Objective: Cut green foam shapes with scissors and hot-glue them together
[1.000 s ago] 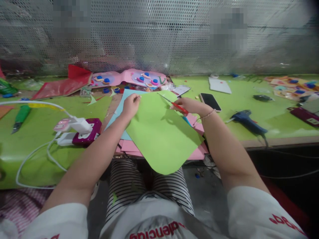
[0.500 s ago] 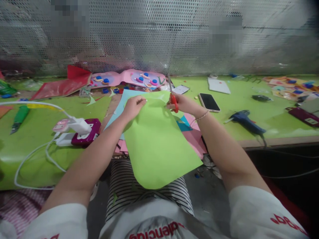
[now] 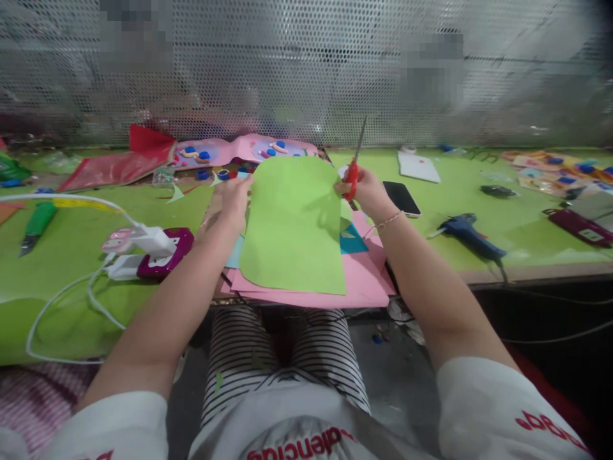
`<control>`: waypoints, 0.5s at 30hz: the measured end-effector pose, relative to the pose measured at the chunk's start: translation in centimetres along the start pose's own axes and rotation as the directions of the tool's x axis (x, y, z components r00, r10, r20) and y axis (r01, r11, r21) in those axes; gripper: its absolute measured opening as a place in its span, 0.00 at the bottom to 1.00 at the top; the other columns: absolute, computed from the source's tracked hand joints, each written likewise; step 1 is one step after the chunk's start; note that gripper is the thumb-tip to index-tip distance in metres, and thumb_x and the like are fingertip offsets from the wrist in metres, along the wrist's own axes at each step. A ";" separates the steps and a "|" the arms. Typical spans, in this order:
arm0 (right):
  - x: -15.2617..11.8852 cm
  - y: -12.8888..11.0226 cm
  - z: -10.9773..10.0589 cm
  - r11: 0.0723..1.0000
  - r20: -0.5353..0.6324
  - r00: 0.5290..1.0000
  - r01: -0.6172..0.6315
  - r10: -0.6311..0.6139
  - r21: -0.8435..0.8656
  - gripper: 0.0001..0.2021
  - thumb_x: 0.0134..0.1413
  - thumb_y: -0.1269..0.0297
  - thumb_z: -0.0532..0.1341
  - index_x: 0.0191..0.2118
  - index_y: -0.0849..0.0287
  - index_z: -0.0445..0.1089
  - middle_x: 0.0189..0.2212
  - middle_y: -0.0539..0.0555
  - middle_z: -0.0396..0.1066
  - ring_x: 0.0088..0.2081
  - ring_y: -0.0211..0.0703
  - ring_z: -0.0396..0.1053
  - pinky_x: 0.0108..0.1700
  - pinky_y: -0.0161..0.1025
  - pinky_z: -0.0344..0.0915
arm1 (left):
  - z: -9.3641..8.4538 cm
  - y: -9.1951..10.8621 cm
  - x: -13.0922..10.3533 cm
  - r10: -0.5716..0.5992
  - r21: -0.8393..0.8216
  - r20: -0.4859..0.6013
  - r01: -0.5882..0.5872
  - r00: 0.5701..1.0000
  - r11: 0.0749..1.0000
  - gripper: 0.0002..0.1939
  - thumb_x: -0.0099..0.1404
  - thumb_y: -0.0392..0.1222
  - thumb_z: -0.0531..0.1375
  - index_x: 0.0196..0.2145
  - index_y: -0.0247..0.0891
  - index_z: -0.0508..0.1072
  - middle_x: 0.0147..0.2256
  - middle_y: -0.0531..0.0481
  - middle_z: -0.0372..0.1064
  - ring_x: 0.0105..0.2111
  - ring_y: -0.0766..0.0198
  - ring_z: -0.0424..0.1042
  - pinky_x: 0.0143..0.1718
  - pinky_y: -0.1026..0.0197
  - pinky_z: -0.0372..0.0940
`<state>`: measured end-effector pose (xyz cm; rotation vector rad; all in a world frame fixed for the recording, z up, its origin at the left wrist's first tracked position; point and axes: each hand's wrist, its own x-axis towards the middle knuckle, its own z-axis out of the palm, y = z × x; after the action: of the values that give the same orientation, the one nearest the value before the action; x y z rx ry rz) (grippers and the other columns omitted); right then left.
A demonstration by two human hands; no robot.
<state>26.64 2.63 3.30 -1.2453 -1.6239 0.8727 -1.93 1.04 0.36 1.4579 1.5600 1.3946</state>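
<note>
A light-green paper sheet (image 3: 294, 230) is spread over pink and blue sheets in front of me. Its two far corners and near-left corner are rounded; the near-right corner is pointed. My left hand (image 3: 235, 201) is at the sheet's far-left edge, its fingertips closed on the edge. In my right hand (image 3: 366, 191) is a pair of scissors (image 3: 353, 171) with red handles, blades pointing up and away from the sheet. My right fingertips are close to the sheet's right edge; whether they touch it I cannot tell.
Behind the sheet lie decorated pink pieces (image 3: 272, 148). A phone (image 3: 401, 198) and a blue glue gun (image 3: 472, 236) are to the right. At left are a purple power socket (image 3: 167, 255) with white cables and a green-handled cutter (image 3: 41, 220). A perforated metal panel (image 3: 287, 70) stands behind.
The green sheet has been turned and moved away from my lap onto the pile. My left hand shifted left to its edge, and my right hand moved right with the scissors, away from the paper.
</note>
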 end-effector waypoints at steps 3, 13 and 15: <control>-0.2 0.0 -0.2 0.999 -0.006 0.999 -0.034 0.035 0.025 0.18 0.36 0.65 0.68 0.28 0.56 0.56 0.23 0.45 0.56 0.25 0.33 0.57 0.29 0.36 0.61 | 0.5 0.0 -0.5 -0.205 -0.171 -0.073 0.190 0.976 0.967 0.05 0.52 0.41 0.59 0.28 0.40 0.66 0.23 0.51 0.64 0.23 0.65 0.65 0.24 0.62 0.60; 0.0 0.8 0.5 0.994 0.163 0.984 -0.054 0.068 -0.092 0.21 0.35 0.59 0.71 0.29 0.58 0.57 0.23 0.45 0.57 0.25 0.33 0.58 0.29 0.36 0.59 | 0.5 1.9 -2.7 -0.200 -0.027 -0.006 0.200 0.980 0.979 0.04 0.45 0.33 0.57 0.22 0.39 0.66 0.17 0.53 0.61 0.22 0.63 0.65 0.22 0.61 0.59; -0.1 0.7 0.7 0.993 0.187 0.981 -0.021 0.042 -0.113 0.20 0.35 0.63 0.71 0.28 0.58 0.57 0.23 0.45 0.57 0.26 0.32 0.57 0.30 0.36 0.59 | 0.6 1.5 -2.5 -0.192 0.027 0.039 0.191 0.981 0.981 0.05 0.44 0.32 0.57 0.21 0.39 0.64 0.16 0.53 0.60 0.23 0.62 0.65 0.23 0.61 0.61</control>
<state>26.26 2.66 2.44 -1.2990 -1.8291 0.9559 -0.31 -1.37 1.03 1.3031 1.6479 1.2312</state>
